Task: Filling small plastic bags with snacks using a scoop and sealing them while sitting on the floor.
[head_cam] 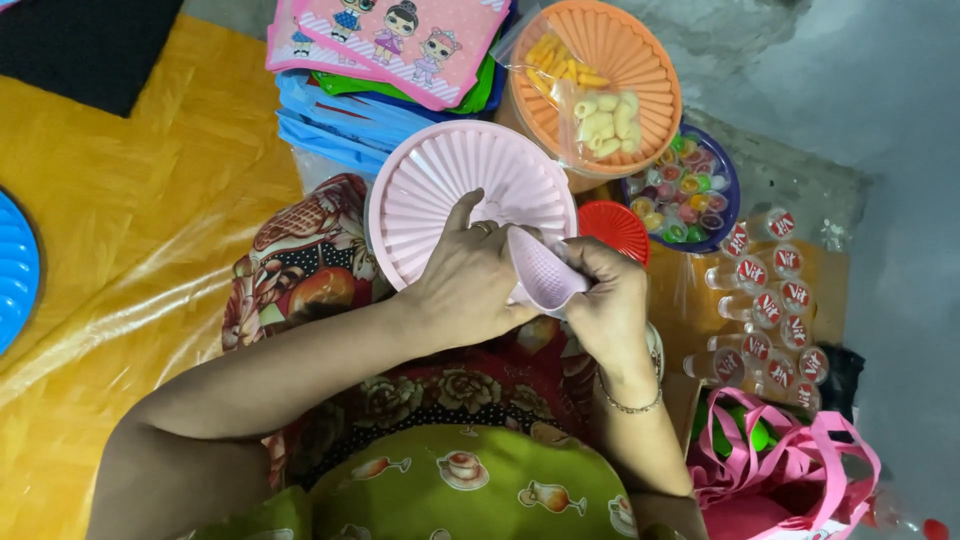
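Both hands close on a small pale pink ribbed cup [545,275] — the left hand [465,290] pinching its near side, the right hand [605,310] wrapped under its far side — held just over the round pink lid [440,180]. The thin plastic looks squeezed; my guess is a harder pinch could crack it or pop it loose onto the lap.

Beyond the grip lies the orange lid [625,60] bearing a clear bag of pale snacks [600,110]. Beyond and left, a pink doll-print pouch [400,35] tops a blue stack. To the right stand small bottles with red-and-white caps [770,305]; nearer, a pink bag [790,470].
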